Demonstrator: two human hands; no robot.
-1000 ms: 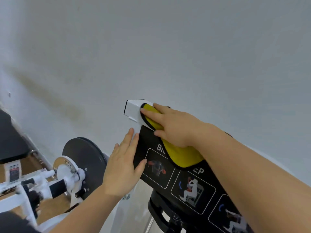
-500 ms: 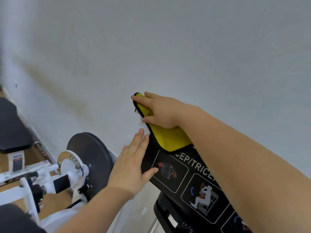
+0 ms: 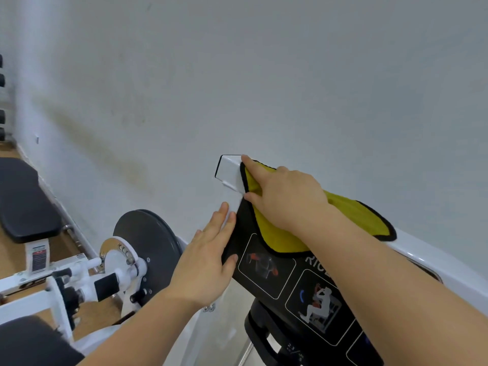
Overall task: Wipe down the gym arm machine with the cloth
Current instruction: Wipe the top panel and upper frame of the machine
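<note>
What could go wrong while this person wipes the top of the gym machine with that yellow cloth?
The right hand presses the yellow cloth flat rather than gripping it, close to the white end of the top bar; a stroke too far could push it off. The cloth's loose corner lies toward the wall and might slide down behind. The left hand rests on the black picture panel, possibly leaving smudges.

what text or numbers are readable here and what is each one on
"RIC": white letters on the black instruction panel; the rest of the word is hidden.
"2 3": tiny white digits on the black housing below the panel; an uncertain reading.
White sticker on the machine's white frame: print too blurred to read.
</note>
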